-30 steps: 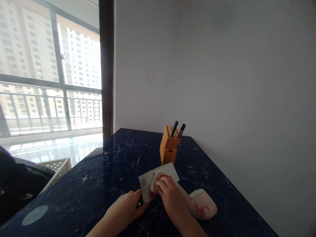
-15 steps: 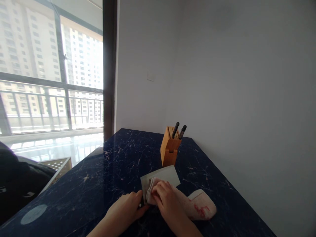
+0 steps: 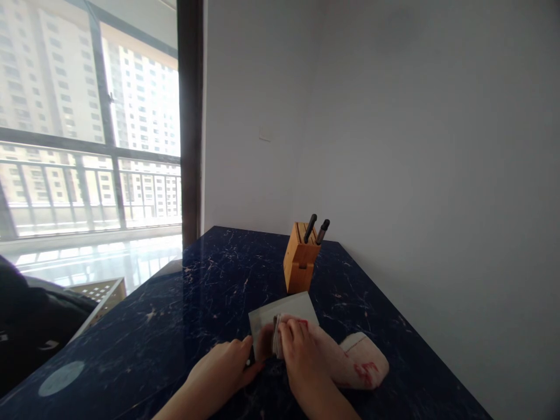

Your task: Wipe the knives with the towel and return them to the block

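Note:
My left hand (image 3: 219, 367) is shut around the black handle (image 3: 249, 360) of a cleaver, whose wide steel blade (image 3: 284, 308) stands up from the counter. My right hand (image 3: 298, 353) presses a folded white towel (image 3: 277, 336) against the blade's face. The cloth seems to run under my right wrist to a bunched end with red stains (image 3: 365, 364). The hands hide the lower part of the blade.
A wooden knife block (image 3: 301, 261) holding two black-handled knives stands on the dark blue marble counter (image 3: 175, 326) by a white wall. A dark soft mass (image 3: 26, 315) and a perforated metal box (image 3: 102, 291) sit beyond the counter's left edge, before a tall window.
My right hand and the folded towel have slid to the right across the blade. The stained end of the towel has shifted slightly right. My left hand stays on the handle.

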`<control>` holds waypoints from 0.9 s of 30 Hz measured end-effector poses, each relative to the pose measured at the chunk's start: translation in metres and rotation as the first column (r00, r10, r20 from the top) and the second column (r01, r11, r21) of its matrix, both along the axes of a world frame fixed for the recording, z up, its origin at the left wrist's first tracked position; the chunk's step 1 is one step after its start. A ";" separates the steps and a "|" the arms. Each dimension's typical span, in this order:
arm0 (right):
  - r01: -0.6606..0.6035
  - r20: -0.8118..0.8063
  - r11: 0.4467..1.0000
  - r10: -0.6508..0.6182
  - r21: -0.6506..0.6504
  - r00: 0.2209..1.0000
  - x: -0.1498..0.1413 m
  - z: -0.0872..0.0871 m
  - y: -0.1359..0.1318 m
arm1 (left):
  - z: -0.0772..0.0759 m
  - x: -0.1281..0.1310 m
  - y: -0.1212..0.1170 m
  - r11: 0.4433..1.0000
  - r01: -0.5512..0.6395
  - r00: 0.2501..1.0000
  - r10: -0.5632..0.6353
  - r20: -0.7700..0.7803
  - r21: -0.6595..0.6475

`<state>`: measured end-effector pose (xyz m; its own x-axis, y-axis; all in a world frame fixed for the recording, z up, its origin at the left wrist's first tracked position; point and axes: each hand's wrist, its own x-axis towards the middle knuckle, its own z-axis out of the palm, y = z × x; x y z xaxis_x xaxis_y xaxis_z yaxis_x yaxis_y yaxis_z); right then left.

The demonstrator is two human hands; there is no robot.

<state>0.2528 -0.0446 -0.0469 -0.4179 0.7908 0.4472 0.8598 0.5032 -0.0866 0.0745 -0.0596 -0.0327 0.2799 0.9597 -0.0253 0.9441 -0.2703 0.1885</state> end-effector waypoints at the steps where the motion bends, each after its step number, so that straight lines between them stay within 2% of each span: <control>1: -0.044 -0.022 0.999 0.043 -0.025 0.999 -0.004 0.001 -0.003 | 0.000 0.001 0.000 1.000 -0.001 1.000 0.001 -0.004 -0.002; 4: -0.157 -0.134 0.985 0.147 -0.072 0.980 -0.009 0.006 -0.008 | 0.000 0.002 0.000 1.000 0.000 1.000 0.000 -0.011 0.000; 6: -0.155 -0.189 0.985 0.140 -0.069 0.972 -0.004 0.009 -0.004 | -0.001 0.002 -0.001 1.000 0.002 1.000 -0.002 -0.014 0.008; 10: 0.048 -0.164 0.999 -0.049 -0.010 0.985 0.014 0.012 0.012 | -0.003 0.002 -0.001 1.000 0.018 1.000 -0.017 -0.019 0.024; 12: 0.101 -0.152 0.995 -0.098 0.011 0.984 0.018 0.012 0.016 | -0.004 0.002 -0.001 1.000 0.019 1.000 -0.018 -0.015 0.025; 14: 0.061 -0.187 0.998 -0.059 0.006 0.981 0.015 0.011 0.014 | -0.005 0.003 -0.001 1.000 0.011 1.000 -0.010 -0.021 0.022; 19: -0.197 -0.261 0.980 0.182 -0.030 0.948 -0.014 0.011 -0.002 | -0.003 0.003 -0.002 1.000 0.016 0.999 -0.015 -0.037 0.023; 21: -0.217 -0.240 0.976 0.206 -0.017 0.949 -0.018 0.012 -0.002 | -0.002 0.003 -0.003 0.999 0.025 0.999 -0.024 -0.038 0.030; 27: 0.002 -0.185 0.999 0.008 0.052 0.983 0.009 0.012 0.021 | 0.000 0.004 -0.002 0.999 0.023 0.999 -0.022 -0.047 0.027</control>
<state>0.2616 -0.0232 -0.0349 -0.3265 0.7634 0.5572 0.8299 0.5138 -0.2176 0.0790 -0.0620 -0.0332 0.3002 0.9538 -0.0121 0.9455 -0.2959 0.1361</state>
